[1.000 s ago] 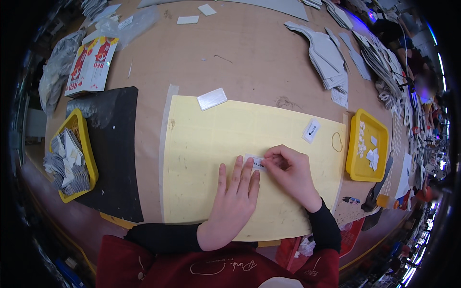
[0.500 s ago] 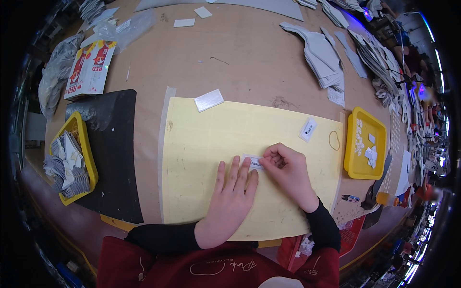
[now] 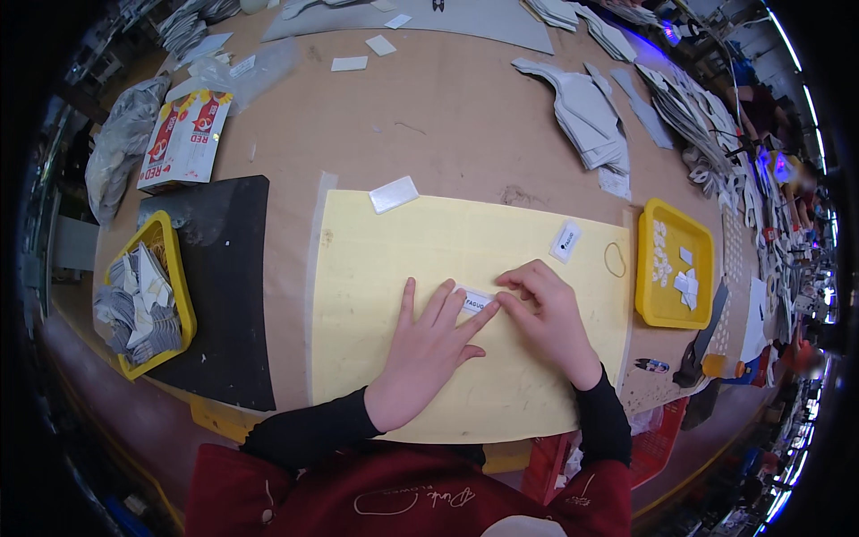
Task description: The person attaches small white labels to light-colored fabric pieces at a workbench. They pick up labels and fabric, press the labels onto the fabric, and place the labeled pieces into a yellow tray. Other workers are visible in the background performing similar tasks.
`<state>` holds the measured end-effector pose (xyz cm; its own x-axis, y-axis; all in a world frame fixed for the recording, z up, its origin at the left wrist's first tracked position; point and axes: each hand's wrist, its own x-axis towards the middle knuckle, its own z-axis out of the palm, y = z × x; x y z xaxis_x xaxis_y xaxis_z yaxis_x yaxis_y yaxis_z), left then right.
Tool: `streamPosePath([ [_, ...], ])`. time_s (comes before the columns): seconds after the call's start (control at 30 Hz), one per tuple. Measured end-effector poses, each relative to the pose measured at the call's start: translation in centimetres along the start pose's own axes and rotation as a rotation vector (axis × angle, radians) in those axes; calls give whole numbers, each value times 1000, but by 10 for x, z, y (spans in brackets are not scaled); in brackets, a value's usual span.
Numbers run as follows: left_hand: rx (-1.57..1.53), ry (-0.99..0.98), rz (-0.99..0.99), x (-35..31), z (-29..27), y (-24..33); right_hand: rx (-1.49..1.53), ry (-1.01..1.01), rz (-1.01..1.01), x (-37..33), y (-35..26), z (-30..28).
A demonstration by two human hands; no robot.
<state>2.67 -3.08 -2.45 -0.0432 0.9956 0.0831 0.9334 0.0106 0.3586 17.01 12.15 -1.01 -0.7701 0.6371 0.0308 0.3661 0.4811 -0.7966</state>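
A small white label (image 3: 475,302) with dark lettering lies on the yellow sheet (image 3: 376,259) in front of me. My left hand (image 3: 420,353) is open and flat on the sheet, its fingers spread. Its middle finger touches the label's left end, and its index finger reaches along the lower edge to the right end. At that right end my right hand (image 3: 553,322) is closed in a pinch, thumb beside the left index fingertip. Whatever is between its fingers is too small to make out. Another white label (image 3: 565,242) lies farther right, near a rubber band (image 3: 615,259).
A silvery white block (image 3: 394,194) lies on the sheet's far edge. On the right stands a yellow tray (image 3: 642,300) with small white pieces. A yellow basket (image 3: 185,304) of grey-white cut pieces sits left on a black mat (image 3: 242,268). Grey stacked pieces (image 3: 582,107) lie at the back.
My left fingers have spread, and the index finger has moved right to the label's right end. My right hand has shifted slightly right, off the label's edge. The whole view has tilted a little.
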Motion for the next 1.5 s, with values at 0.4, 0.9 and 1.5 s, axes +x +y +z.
streamPosePath([
  [0.4, -315, 234, -105, 18, -7, -27, -162, -12, -183, -9, -1, 21],
  [0.9, -1301, 55, -388, 22, -22, -22, 475, 3, 163, -20, -17, 12],
  [1.5, -1700, 229, -557, 18, -17, -14, -143, 415, -471, -23, -24, 16],
])
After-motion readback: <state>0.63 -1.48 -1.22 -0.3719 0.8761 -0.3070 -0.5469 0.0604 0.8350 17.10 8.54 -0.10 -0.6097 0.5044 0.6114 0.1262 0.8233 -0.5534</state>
